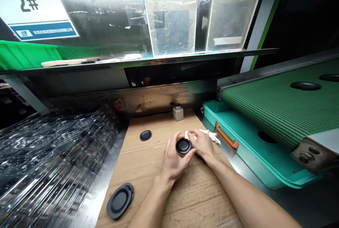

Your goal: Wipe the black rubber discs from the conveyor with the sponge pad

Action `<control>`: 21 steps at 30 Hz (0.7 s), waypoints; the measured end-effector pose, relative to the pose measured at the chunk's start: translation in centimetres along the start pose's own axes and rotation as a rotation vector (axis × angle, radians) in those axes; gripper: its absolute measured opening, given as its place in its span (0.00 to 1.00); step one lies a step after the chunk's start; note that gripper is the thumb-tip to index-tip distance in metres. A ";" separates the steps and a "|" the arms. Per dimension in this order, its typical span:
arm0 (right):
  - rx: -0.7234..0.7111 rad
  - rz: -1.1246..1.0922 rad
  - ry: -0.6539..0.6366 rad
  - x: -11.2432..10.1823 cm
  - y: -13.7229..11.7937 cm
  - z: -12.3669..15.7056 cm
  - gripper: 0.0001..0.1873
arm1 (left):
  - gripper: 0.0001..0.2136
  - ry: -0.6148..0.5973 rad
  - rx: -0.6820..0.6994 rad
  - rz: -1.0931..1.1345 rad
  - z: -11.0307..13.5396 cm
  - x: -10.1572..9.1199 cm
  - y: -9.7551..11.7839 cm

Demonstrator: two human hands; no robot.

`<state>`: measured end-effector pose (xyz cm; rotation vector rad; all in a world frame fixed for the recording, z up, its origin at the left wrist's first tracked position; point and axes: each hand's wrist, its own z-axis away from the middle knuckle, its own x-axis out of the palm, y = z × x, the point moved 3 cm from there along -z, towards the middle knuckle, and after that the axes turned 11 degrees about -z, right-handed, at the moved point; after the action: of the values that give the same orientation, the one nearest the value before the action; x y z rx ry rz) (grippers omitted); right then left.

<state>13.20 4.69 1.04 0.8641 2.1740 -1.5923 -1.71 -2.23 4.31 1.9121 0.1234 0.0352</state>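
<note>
Gripping the round black part [183, 145], the left hand [172, 161] is curling around its rim; just rightward, the right hand [203, 144] is apparently pinching white cloth [186, 135].

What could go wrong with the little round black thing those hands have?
The black disc might slip and get scratched, because the left hand holds it just by its edge. The small jar stands on the same cardboard, so a bump could tip it. If the green belt runs, the black parts on it could drop into the teal bin and get scuffed.
</note>
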 end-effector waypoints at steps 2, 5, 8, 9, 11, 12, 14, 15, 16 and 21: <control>-0.008 -0.004 0.003 0.1 0.1 0.0 0.17 | 0.11 -0.067 -0.033 -0.260 -0.2 -0.5 -1.4; -0.015 0.004 0.015 0.2 0.4 0.0 0.16 | 0.11 -0.037 -0.125 -0.612 -0.5 -1.5 -3.5; -0.011 0.013 0.011 0.3 0.6 0.0 0.16 | 0.13 0.027 -0.101 -0.704 -0.5 -2.1 -4.0; -0.009 0.012 0.007 0.3 0.6 0.0 0.16 | 0.13 0.030 -0.088 -0.686 -0.4 -2.3 -3.9; -0.010 0.009 0.001 0.3 0.6 -0.1 0.17 | 0.14 -0.008 -0.068 -0.675 -0.1 -2.4 -3.6; -0.012 0.007 -0.003 0.3 0.7 0.0 0.17 | 0.16 -0.045 -0.056 -0.700 0.0 -2.4 -3.4; -0.022 0.006 -0.002 0.3 0.7 0.0 0.17 | 0.21 -0.143 -0.040 -0.774 0.2 -2.2 -3.0; -0.028 0.005 0.000 0.3 0.7 0.1 0.17 | 0.24 -0.189 -0.042 -0.799 0.4 -2.1 -2.8; -0.032 0.005 0.001 0.3 0.7 0.1 0.17 | 0.24 -0.222 -0.054 -0.808 0.5 -2.0 -2.5; -0.003 0.028 -0.015 0.1 0.9 0.1 0.19 | 0.23 -0.190 -0.057 -0.889 2.9 -3.9 1.3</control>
<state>13.63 4.84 0.29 0.8747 2.1438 -1.5767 -5.27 -5.81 4.64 1.6479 0.8160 -0.7259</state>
